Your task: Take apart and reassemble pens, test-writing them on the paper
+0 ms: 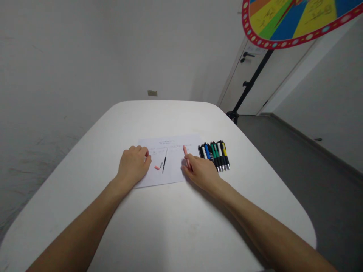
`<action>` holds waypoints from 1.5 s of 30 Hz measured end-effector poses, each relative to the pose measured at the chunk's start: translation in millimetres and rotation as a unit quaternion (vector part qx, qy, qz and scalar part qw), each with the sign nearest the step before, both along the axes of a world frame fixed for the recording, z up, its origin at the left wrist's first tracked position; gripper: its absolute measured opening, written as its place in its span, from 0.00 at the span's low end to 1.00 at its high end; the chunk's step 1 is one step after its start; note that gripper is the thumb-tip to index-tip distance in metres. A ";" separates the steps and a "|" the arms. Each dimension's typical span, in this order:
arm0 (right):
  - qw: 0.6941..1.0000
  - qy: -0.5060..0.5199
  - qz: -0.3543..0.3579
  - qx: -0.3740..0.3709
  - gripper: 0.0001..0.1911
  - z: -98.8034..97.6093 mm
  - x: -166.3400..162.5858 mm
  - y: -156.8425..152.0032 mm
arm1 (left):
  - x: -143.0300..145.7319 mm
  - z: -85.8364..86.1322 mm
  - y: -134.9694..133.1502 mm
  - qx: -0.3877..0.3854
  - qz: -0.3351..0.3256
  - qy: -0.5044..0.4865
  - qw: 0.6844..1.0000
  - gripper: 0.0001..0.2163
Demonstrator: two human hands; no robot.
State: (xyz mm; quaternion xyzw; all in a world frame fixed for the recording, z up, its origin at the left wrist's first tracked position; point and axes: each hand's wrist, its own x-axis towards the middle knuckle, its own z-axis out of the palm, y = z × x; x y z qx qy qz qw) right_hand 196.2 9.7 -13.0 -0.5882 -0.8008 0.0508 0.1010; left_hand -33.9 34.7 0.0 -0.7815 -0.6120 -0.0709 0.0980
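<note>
My right hand (201, 170) grips a pink pen barrel (185, 150) between thumb and fingers, its far end pointing away from me over the right part of a white paper sheet (172, 177). Handwritten lines run across the upper part of the sheet. My left hand (133, 162) rests on the sheet's left edge with its fingers curled in, and nothing shows in it. Between my hands lie a thin ink refill (164, 162) with a dark lower half, a small spring (161, 165) and a short pink pen piece (157, 167).
A row of several pens (214, 155) in black, white, blue, green and yellow lies beside my right hand. The white table (159, 117) has rounded corners. Behind it stand a wall, a door (241, 83) and a colourful prize wheel (283, 26) on a black stand (252, 81).
</note>
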 end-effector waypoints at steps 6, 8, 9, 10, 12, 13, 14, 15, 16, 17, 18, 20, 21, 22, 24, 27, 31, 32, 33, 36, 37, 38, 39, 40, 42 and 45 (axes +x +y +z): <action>0.998 -0.055 0.012 -0.014 0.26 -3.5 -1.9 5.4 | 25.5 -2.9 -9.8 0.002 -0.074 -0.021 0.997 0.12; 1.000 -0.025 0.015 -0.003 0.24 -4.0 0.3 5.8 | 32.3 -3.4 -11.9 -0.001 -0.087 -0.005 0.996 0.13; 1.000 -0.004 0.014 0.001 0.23 -3.6 1.6 5.7 | 35.0 -3.8 -12.2 -0.003 -0.091 0.003 0.996 0.13; 1.000 0.020 0.009 0.005 0.21 -2.9 3.0 5.5 | 37.2 -4.2 -12.1 -0.004 -0.094 0.010 0.996 0.14; 0.997 0.075 -0.006 0.016 0.18 -0.4 5.5 5.1 | 40.9 -5.2 -10.5 -0.008 -0.094 0.020 0.995 0.13; 0.994 0.106 -0.011 0.023 0.17 1.1 6.6 4.9 | 42.6 -5.7 -9.4 -0.011 -0.094 0.025 0.995 0.13; 0.990 0.137 -0.016 0.030 0.16 2.5 7.6 4.8 | 44.2 -6.1 -8.3 -0.012 -0.095 0.030 0.995 0.13; 0.985 0.167 -0.018 0.038 0.15 3.8 8.5 4.8 | 45.9 -6.4 -7.1 -0.013 -0.095 0.035 0.995 0.12; 0.980 0.194 -0.019 0.045 0.15 4.9 9.2 4.8 | 47.6 -6.5 -6.2 -0.014 -0.095 0.039 0.995 0.12; 0.975 0.216 -0.021 0.049 0.14 5.9 9.7 4.8 | 49.4 -6.4 -5.4 -0.015 -0.095 0.044 0.994 0.12; 0.971 0.234 -0.023 0.052 0.14 6.6 10.1 4.7 | 51.1 -6.1 -4.9 -0.016 -0.095 0.047 0.994 0.11; 0.964 0.259 -0.024 0.056 0.13 7.7 10.4 4.6 | 54.2 -5.3 -4.2 -0.018 -0.094 0.052 0.994 0.12; 0.962 0.266 -0.023 0.058 0.13 8.2 10.4 4.5 | 55.5 -4.8 -3.9 -0.017 -0.094 0.055 0.994 0.12; 0.960 0.272 -0.021 0.059 0.13 8.5 10.4 4.4 | 56.7 -4.4 -3.7 -0.016 -0.095 0.057 0.994 0.12; 0.958 0.279 -0.019 0.062 0.13 9.1 10.3 4.0 | 58.9 -3.6 -3.3 -0.014 -0.095 0.056 0.994 0.12; 0.953 0.294 -0.017 0.066 0.12 9.9 10.4 3.2 | 62.8 -3.2 -2.5 -0.016 -0.092 0.046 0.995 0.12; 0.941 0.333 -0.011 0.069 0.11 9.5 11.2 2.7 | 68.8 -3.3 -0.6 -0.014 -0.090 0.051 0.995 0.12; 0.935 0.348 -0.014 0.069 0.11 8.7 11.5 3.1 | 69.4 -2.9 0.3 -0.014 -0.091 0.052 0.994 0.12; 0.928 0.366 -0.018 0.067 0.11 7.5 11.9 3.9 | 69.3 -2.0 1.5 -0.015 -0.092 0.051 0.994 0.12; 0.887 0.457 -0.041 0.049 0.12 2.4 13.2 8.5 | 62.8 4.2 6.6 -0.023 -0.088 0.016 0.996 0.12; 0.861 0.504 -0.052 0.037 0.12 0.9 13.6 10.5 | 58.6 7.4 8.1 -0.027 -0.086 -0.008 0.996 0.11; 0.826 0.559 -0.068 0.019 0.14 0.0 13.9 12.4 | 53.6 10.8 9.2 -0.030 -0.085 -0.041 0.995 0.10; 0.782 0.617 -0.086 -0.005 0.16 0.0 14.1 14.0 | 48.3 14.4 9.4 -0.035 -0.088 -0.077 0.992 0.09; 0.730 0.674 -0.105 -0.036 0.18 1.0 14.2 15.0 | 43.0 17.7 8.6 -0.042 -0.096 -0.118 0.988 0.08; 0.623 0.764 -0.130 -0.103 0.20 6.0 13.8 15.1 | 34.2 23.3 3.2 -0.062 -0.115 -0.194 0.972 0.07; 0.505 0.833 -0.136 -0.182 0.14 16.2 12.0 11.0 | 29.7 27.5 -12.7 -0.103 -0.158 -0.248 0.950 0.06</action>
